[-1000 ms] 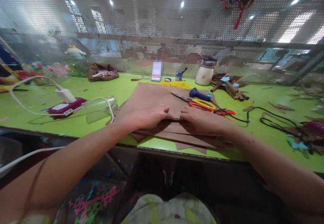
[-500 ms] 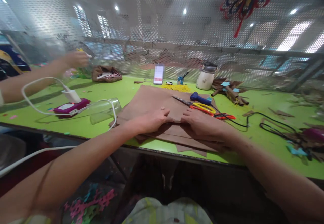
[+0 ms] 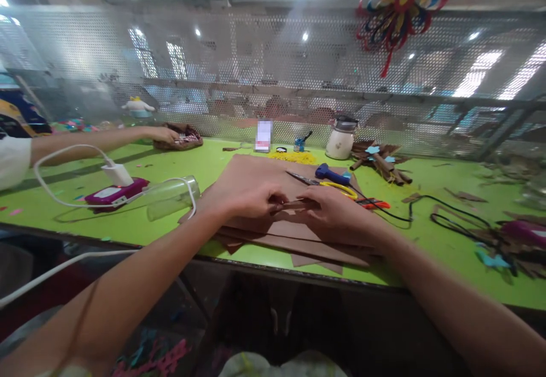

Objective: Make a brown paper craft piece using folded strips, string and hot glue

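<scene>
Between my two hands is a narrow roll of brown paper (image 3: 293,204), held by its ends just above a stack of flat brown paper sheets (image 3: 251,169). My left hand (image 3: 259,199) has its fingers curled round the left end. The fingers of my right hand (image 3: 326,206) pinch the right end, and part of the roll is hidden by them. Beyond my right hand, scissors with yellow handles (image 3: 341,188) lie on the sheets. Beside them rests a blue-handled tool (image 3: 331,174) with a black cord, which looks like a glue gun.
On the green table (image 3: 239,256), a clear tumbler (image 3: 170,199) lies tipped beside a purple power bank (image 3: 117,192). A phone (image 3: 263,135), a lidded jar (image 3: 341,138) and rolled brown paper pieces (image 3: 386,164) stand behind. Another person's hand (image 3: 164,134) touches a brown basket (image 3: 183,138).
My hands have lifted the brown paper strip slightly off the sheets, now a narrow roll between my fingers. The other person's hand has moved right and down to the basket. The view has tilted up.
</scene>
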`<action>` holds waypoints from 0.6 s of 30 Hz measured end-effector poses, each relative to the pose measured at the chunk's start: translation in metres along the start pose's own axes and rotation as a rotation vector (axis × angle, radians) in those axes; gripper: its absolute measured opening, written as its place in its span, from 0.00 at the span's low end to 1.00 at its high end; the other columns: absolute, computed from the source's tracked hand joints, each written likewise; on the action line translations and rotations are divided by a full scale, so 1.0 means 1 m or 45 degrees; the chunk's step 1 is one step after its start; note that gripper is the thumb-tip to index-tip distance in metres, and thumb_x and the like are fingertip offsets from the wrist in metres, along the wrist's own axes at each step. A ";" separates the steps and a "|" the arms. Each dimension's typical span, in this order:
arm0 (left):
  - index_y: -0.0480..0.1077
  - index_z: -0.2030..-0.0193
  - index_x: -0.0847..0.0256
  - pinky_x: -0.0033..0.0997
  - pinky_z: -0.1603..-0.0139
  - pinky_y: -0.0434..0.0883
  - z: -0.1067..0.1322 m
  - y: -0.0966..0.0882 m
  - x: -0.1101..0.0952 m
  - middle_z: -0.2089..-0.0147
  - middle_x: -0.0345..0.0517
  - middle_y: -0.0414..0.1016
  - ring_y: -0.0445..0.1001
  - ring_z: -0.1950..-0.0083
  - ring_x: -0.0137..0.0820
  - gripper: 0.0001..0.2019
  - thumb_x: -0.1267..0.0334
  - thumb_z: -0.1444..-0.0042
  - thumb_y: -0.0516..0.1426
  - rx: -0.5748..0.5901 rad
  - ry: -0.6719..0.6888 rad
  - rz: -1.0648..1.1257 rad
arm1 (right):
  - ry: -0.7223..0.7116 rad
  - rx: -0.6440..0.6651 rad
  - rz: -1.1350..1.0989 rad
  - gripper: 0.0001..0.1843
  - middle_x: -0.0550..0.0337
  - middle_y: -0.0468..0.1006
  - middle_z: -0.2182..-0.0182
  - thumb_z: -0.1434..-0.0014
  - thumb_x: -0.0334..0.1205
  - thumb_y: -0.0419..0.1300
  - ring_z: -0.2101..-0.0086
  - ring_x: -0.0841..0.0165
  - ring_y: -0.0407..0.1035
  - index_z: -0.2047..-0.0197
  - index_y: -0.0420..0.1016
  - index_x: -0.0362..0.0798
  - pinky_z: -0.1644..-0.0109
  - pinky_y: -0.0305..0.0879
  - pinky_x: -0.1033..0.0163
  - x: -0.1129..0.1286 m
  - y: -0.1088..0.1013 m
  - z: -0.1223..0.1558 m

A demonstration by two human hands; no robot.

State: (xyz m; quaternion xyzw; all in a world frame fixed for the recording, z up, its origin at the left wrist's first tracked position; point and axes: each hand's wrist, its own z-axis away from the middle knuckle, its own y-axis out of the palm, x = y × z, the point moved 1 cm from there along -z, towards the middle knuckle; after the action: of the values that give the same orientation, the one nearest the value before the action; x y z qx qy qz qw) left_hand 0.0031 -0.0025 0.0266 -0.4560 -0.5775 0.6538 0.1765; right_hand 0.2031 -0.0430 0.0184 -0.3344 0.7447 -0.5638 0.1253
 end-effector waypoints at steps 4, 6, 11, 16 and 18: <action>0.71 0.62 0.64 0.26 0.64 0.63 -0.004 -0.001 0.001 0.66 0.43 0.73 0.67 0.65 0.28 0.10 0.68 0.48 0.51 -0.014 0.045 0.123 | -0.037 0.001 -0.143 0.11 0.56 0.78 0.68 0.45 0.38 0.56 0.69 0.69 0.68 0.61 0.77 0.47 0.66 0.58 0.66 -0.013 -0.002 -0.008; 0.72 0.63 0.64 0.26 0.65 0.63 -0.006 -0.002 0.001 0.68 0.43 0.73 0.67 0.66 0.27 0.10 0.68 0.49 0.50 -0.020 0.045 0.145 | -0.011 0.001 -0.225 0.11 0.57 0.79 0.66 0.47 0.37 0.57 0.66 0.68 0.69 0.61 0.78 0.48 0.64 0.61 0.66 -0.018 -0.005 -0.010; 0.72 0.62 0.64 0.26 0.66 0.63 -0.010 0.001 0.000 0.67 0.43 0.74 0.68 0.66 0.27 0.12 0.69 0.50 0.50 -0.018 0.028 0.115 | 0.049 0.054 -0.364 0.13 0.57 0.79 0.65 0.49 0.36 0.57 0.64 0.67 0.71 0.60 0.78 0.48 0.61 0.64 0.65 -0.022 -0.010 -0.009; 0.71 0.59 0.65 0.27 0.64 0.64 -0.011 0.004 -0.004 0.63 0.46 0.75 0.68 0.64 0.28 0.13 0.69 0.48 0.49 -0.008 -0.043 0.152 | 0.110 0.041 -0.443 0.12 0.58 0.79 0.67 0.50 0.35 0.58 0.66 0.67 0.71 0.63 0.78 0.47 0.62 0.65 0.64 -0.029 -0.004 -0.011; 0.72 0.58 0.64 0.27 0.64 0.64 -0.011 0.003 -0.006 0.63 0.46 0.75 0.69 0.63 0.29 0.13 0.68 0.48 0.49 0.020 -0.065 0.135 | 0.123 0.036 -0.456 0.11 0.58 0.79 0.68 0.51 0.35 0.58 0.67 0.68 0.70 0.64 0.78 0.47 0.64 0.65 0.64 -0.032 -0.002 -0.012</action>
State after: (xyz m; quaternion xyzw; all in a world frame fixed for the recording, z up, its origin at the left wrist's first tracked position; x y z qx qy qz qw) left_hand 0.0157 -0.0013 0.0274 -0.4678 -0.5517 0.6780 0.1306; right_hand 0.2207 -0.0137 0.0180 -0.4324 0.6702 -0.6031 -0.0084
